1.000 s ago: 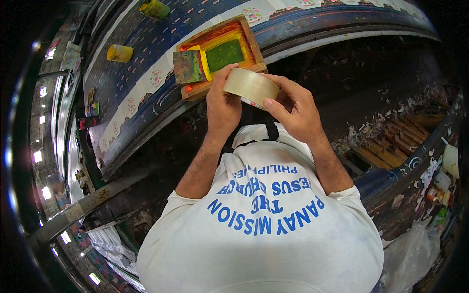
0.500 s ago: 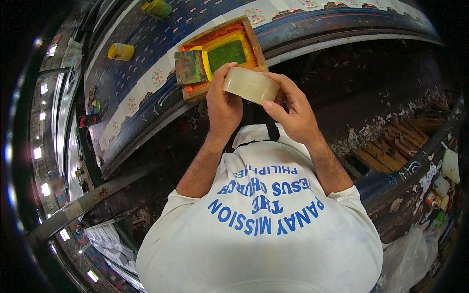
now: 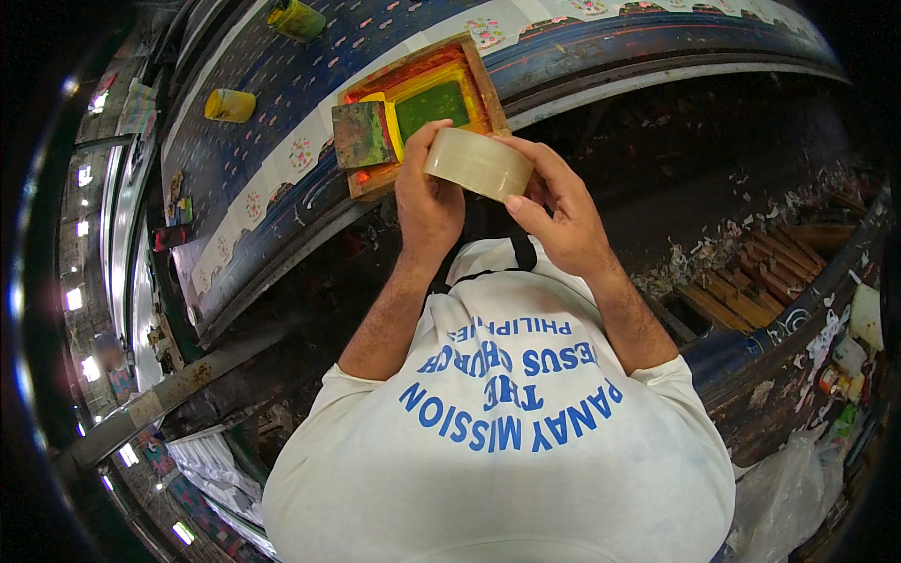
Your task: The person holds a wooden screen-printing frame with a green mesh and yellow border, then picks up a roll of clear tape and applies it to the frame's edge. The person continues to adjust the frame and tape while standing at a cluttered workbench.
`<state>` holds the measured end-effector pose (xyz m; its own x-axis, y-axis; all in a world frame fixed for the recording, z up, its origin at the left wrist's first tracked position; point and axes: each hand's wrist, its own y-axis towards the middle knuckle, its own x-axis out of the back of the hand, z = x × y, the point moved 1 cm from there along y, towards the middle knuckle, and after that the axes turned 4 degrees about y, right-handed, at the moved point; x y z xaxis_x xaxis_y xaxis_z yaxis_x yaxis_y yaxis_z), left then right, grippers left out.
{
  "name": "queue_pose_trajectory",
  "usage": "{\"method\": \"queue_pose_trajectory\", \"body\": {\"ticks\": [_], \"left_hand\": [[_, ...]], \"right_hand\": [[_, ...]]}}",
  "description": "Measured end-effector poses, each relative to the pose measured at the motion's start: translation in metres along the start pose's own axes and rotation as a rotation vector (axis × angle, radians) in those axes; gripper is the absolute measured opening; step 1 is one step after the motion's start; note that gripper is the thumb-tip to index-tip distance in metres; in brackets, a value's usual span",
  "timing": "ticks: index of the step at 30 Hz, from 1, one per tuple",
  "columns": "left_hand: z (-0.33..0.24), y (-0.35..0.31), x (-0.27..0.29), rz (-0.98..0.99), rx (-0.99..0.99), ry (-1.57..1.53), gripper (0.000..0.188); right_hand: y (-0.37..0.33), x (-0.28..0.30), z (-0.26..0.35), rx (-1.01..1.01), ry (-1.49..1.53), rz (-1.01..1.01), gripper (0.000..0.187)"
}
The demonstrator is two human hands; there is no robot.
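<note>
Between my two hands is a wide roll of clear, yellowish packing tape (image 3: 477,163), held up in front of my chest. My left hand (image 3: 428,192) grips its left side, with the fingers partly hidden behind the roll. My right hand (image 3: 561,208) holds the right side, thumb on the lower edge and fingers over the top. Just beyond the roll, a wooden-framed printing screen (image 3: 486,83) smeared with red, yellow and green ink rests on the long table. A paint-stained squeegee block (image 3: 364,134) lies across the screen's left side.
The long dark-blue printing table (image 3: 375,47) carries a strip of white printed fabric (image 3: 298,155). A yellow ink container (image 3: 230,105) and a greenish-yellow one (image 3: 297,21) stand on it. At right are wooden slats (image 3: 741,293), scraps and a clear plastic bag (image 3: 788,497). A metal rail (image 3: 174,389) crosses at left.
My hands keep the same grip on the tape roll. The view has shifted very slightly, and nothing else has visibly moved.
</note>
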<state>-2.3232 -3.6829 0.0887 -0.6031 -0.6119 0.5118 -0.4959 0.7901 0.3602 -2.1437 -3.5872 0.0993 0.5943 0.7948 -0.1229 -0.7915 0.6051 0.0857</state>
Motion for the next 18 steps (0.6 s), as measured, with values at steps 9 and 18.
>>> {"method": "queue_pose_trajectory", "body": {"ticks": [9,18], "left_hand": [[0.002,0.003,0.0,0.009,-0.002,0.045,0.052],[0.003,0.003,0.003,0.003,-0.054,0.045,0.057]], "right_hand": [[0.004,0.001,-0.01,0.058,0.017,-0.026,0.059],[0.006,0.002,-0.005,-0.059,0.052,0.02,0.042]]}}
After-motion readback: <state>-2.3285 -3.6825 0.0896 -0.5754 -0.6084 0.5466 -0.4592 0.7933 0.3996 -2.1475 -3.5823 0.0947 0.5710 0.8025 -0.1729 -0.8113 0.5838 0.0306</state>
